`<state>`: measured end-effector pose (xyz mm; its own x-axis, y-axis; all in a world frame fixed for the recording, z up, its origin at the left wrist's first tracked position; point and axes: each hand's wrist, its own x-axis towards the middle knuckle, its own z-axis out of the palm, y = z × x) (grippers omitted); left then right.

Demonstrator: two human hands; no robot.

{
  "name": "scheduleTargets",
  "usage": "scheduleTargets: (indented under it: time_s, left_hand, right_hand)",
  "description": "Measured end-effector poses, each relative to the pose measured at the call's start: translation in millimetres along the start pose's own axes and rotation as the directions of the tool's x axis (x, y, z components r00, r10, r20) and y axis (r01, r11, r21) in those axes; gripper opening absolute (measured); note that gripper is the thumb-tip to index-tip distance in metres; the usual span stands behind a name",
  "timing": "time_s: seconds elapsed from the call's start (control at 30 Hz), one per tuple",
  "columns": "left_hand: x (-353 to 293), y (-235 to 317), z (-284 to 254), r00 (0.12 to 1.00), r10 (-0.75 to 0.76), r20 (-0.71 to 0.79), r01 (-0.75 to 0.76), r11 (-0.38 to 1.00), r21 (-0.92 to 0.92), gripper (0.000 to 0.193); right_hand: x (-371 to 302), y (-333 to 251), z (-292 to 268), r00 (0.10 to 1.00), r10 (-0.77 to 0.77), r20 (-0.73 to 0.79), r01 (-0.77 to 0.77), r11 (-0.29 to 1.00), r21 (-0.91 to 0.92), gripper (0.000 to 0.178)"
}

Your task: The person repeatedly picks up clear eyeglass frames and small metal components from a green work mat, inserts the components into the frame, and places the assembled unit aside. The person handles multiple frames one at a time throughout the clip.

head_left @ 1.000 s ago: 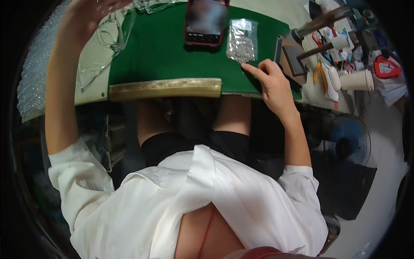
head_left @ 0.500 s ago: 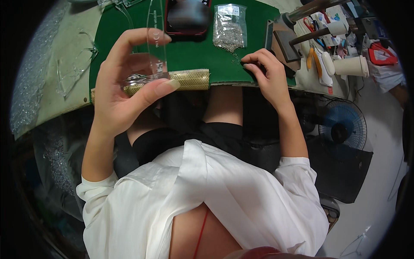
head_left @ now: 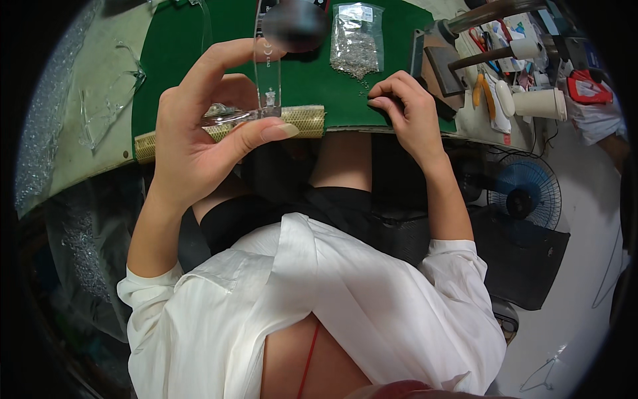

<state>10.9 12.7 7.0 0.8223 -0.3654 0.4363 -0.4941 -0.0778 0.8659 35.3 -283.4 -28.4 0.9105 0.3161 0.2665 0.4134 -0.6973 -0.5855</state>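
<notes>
My left hand (head_left: 199, 126) is closed round a clear plastic glasses frame, with one see-through temple (head_left: 268, 80) standing up between the fingers and thumb. The rest of the frame lies partly hidden in my palm. Behind it a gold patterned roll (head_left: 306, 122) lies along the table's front edge. At the right, my right hand (head_left: 409, 110) has its thumb and forefinger pinched together low over the green mat (head_left: 299, 80). Whatever is in the pinch is too small to make out. Just beyond those fingertips, tiny metal pieces (head_left: 363, 85) spill from a clear bag (head_left: 357, 40).
More clear glasses (head_left: 100, 113) lie on the left. A phone-like device (head_left: 292, 26), partly blurred, rests at the back. A metal hand press (head_left: 442, 66), orange-handled pliers (head_left: 488, 96) and a white cup (head_left: 541, 103) stand at the right. A blue fan (head_left: 525, 193) is below.
My left hand has shifted to the right with the glasses, and the temple now stands before the device at the back. My right hand has moved slightly left and stays pinched.
</notes>
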Motion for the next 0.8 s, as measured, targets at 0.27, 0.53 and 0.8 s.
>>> scheduleTargets:
  time_s: [0.27, 0.53, 0.8]
  left_hand:
    - [0.9, 0.3, 3.2, 0.999, 0.028, -0.046, -0.028, 1.0, 0.01, 0.061]
    - [7.2, 9.4, 14.9, 0.997, 0.078, -0.015, -0.079, 0.994, -0.072, 0.062]
    - [21.5, 25.9, 54.7, 0.993, -0.079, 0.082, 0.093, 0.979, -0.179, 0.068]
  right_hand:
    - [-0.3, -4.0, 11.0, 0.997, -0.023, -0.068, 0.011, 0.984, -0.179, 0.011]
    - [-3.6, -10.7, 15.6, 0.996, -0.055, -0.071, 0.025, 0.927, -0.373, 0.011]
    - [9.3, -34.7, -29.8, 0.986, -0.019, -0.163, 0.099, 0.859, 0.503, 0.011]
